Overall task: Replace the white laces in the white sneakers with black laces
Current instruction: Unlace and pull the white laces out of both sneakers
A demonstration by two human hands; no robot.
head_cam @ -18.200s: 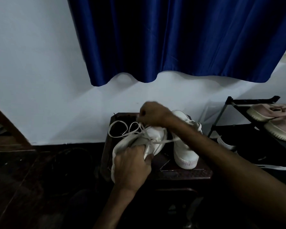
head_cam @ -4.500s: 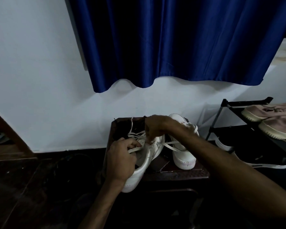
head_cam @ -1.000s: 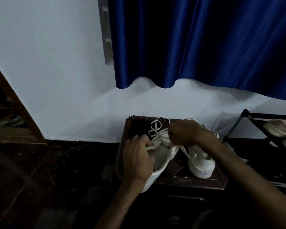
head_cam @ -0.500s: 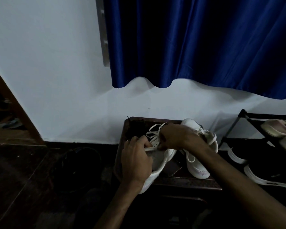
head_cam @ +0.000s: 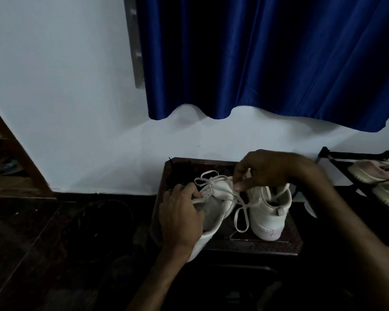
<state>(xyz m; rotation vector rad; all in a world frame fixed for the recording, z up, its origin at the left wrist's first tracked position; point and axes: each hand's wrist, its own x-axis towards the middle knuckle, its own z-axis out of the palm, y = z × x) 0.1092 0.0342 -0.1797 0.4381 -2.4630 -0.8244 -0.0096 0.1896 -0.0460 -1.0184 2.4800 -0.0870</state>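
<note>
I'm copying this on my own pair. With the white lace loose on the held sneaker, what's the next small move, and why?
Probably pull the right hand up and away to draw the white lace out of the next eyelets. That hand pinches the lace, slack loops hang free, and the left hand steadies the sneaker.

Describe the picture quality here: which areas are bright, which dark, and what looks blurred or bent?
Head view: dim overall, the wall brightest, the floor and table nearly black. Head view: the held sneaker and white lace stand out; the right hand pinching the lace looks slightly smeared, the left hand gripping the sneaker sharper. Head view: the curtain edge leans, likely wide-angle bending.
</note>
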